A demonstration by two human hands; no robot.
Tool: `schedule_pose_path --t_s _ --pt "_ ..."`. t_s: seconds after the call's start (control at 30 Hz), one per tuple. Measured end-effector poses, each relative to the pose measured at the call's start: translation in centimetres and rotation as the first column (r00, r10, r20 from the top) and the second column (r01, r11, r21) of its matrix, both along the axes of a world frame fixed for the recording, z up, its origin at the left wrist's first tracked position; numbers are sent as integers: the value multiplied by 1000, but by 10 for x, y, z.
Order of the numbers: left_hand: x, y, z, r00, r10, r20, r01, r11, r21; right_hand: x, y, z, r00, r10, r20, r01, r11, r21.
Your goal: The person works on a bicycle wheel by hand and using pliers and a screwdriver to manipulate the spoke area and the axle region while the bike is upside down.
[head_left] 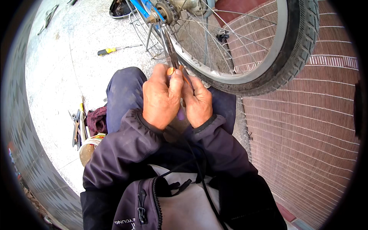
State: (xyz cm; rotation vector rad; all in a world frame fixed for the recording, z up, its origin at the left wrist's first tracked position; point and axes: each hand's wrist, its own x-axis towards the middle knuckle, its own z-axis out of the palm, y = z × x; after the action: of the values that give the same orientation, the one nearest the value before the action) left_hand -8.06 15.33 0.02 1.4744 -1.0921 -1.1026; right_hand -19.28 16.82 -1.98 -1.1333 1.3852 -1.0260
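Both my hands are closed together between my knees, close below the bicycle's frame and wheel. My left hand (161,96) and my right hand (197,102) are wrapped round a pair of pliers (173,57) with orange and purple on its handles. The dark metal jaws point up and away, toward the thin metal stays (165,38) beside the wheel. My fingers cover most of the handles, and what the jaws touch is too small to tell. The bicycle wheel (249,82), with a black knobbly tyre and silver rim, stands at the upper right, its sprocket (168,13) above the pliers.
On the pale floor lies a yellow and black screwdriver (109,51). Several hand tools (78,126), a dark red cloth (97,119) and a round container (87,151) are by my left knee. A brown slatted mat (299,134) covers the right side. A black tray-like thing (120,11) sits far off.
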Motion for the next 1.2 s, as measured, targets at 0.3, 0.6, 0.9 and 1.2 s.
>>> schedule_pose_path --t_s 0.3,0.6,0.9,1.2 --pt "0 -1 9 999 2 36 -2 1000 -6 5 -3 1 969 -30 243 -6 989 145" --pt "3 -2 8 991 -22 134 32 997 -70 4 -7 -10 939 7 345 -50 992 116" --pt "7 -5 12 970 -62 237 83 993 -81 11 -9 -9 933 -28 358 -22 990 136" --pt "14 -10 16 951 -93 294 112 993 -47 12 3 9 999 49 9 -50 999 18"
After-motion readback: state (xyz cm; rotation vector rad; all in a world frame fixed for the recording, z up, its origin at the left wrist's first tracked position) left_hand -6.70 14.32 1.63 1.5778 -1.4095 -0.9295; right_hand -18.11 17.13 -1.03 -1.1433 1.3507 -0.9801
